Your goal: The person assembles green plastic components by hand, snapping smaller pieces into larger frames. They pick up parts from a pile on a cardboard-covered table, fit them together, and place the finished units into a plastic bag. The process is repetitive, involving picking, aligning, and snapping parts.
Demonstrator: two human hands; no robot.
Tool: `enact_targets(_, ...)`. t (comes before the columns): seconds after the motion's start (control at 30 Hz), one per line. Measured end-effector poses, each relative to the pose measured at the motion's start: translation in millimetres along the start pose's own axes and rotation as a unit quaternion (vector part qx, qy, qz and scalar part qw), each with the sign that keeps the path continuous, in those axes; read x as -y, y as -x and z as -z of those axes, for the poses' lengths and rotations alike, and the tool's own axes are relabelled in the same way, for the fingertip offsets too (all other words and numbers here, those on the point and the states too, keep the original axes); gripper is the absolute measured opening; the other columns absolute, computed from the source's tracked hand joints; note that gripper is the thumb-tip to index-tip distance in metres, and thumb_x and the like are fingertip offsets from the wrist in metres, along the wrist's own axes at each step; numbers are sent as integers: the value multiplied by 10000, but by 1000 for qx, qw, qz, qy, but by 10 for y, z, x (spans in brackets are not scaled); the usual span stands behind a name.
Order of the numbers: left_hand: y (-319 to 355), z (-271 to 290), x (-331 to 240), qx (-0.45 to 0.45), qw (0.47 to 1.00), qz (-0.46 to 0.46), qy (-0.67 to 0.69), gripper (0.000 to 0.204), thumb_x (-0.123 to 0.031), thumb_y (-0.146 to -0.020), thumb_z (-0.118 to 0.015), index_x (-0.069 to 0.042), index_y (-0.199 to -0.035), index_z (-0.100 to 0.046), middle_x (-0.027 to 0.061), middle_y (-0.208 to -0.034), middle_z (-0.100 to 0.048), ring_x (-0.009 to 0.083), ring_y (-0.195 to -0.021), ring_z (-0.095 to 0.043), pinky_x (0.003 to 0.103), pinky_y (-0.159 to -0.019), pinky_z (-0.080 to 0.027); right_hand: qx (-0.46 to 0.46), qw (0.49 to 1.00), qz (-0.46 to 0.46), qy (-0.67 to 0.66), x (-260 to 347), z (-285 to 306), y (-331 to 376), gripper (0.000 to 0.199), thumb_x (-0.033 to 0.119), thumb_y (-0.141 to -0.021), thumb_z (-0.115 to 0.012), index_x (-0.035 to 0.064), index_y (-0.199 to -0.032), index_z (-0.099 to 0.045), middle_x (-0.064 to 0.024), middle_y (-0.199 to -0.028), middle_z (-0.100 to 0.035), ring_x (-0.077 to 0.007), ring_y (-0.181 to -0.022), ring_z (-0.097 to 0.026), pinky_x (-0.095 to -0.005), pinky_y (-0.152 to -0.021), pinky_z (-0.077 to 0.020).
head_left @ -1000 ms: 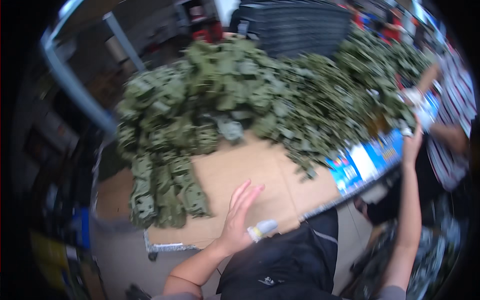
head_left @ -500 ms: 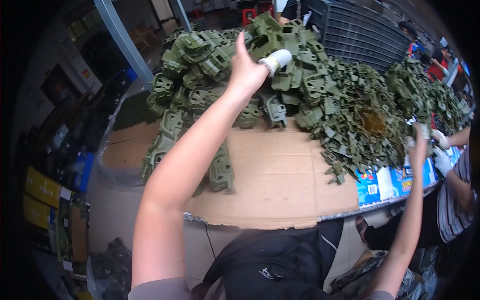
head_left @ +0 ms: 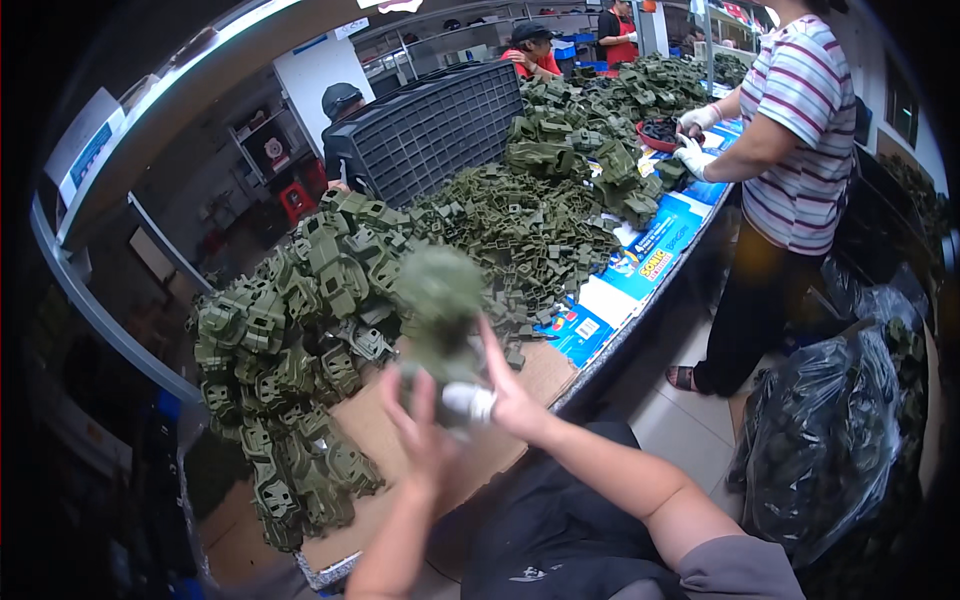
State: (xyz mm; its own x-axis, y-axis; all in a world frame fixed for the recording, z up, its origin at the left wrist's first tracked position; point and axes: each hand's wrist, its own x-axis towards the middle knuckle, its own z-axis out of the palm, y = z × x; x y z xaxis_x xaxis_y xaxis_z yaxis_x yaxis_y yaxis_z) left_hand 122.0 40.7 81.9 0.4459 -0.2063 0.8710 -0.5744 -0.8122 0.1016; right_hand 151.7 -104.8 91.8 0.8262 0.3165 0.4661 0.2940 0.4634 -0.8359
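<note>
A blurred olive-green plastic part (head_left: 440,295) is up in front of me, above the near end of the cardboard. My right hand (head_left: 512,402), with white covering on some fingers, grips its right side, the fingers reaching up along it. My left hand (head_left: 425,440) is raised at its lower left; its fingers are smeared by motion, so its hold is unclear. Behind and left of the part is a heap of larger olive-green moulded parts (head_left: 340,260). A heap of small green pieces (head_left: 530,230) spreads to the right of it.
Brown cardboard (head_left: 365,425) covers the near tabletop, with blue printed sheets (head_left: 640,265) farther right. A black crate (head_left: 440,125) stands behind the heaps. At the right, a co-worker in a striped shirt (head_left: 800,130) handles things over a red bowl (head_left: 655,135). Clear plastic bags (head_left: 825,430) sit on the floor.
The view has swung to the right. My hands, formerly far apart over the left heap and the right end of the pile, have come together in front of me at a green plastic part.
</note>
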Motion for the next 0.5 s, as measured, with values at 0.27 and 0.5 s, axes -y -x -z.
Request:
enact_targets(0.27,1005,236,-719,78,688,501,519,1189,-57,-714,-738,-88,-1423,216,228,-1399,-235,315,-1266,-358,396,-964,-403,116,956,-94,254,-245,158,1170,978,98,-763,-650,17,-1455,37,-261,-1489,-132,-324,-1386,-191,-335,-1108,-207)
enact_targets(0.5,1216,945,-494,6,578,487,655,542,-358,-907,-503,-46,-1324,-350,140,-1226,-481,263,-1104,-514,426,-904,-475,229,896,-82,372,489,306,987,942,52,-719,-649,4,-1455,-62,-268,-1475,-170,-336,-1380,-202,-340,-1056,-315)
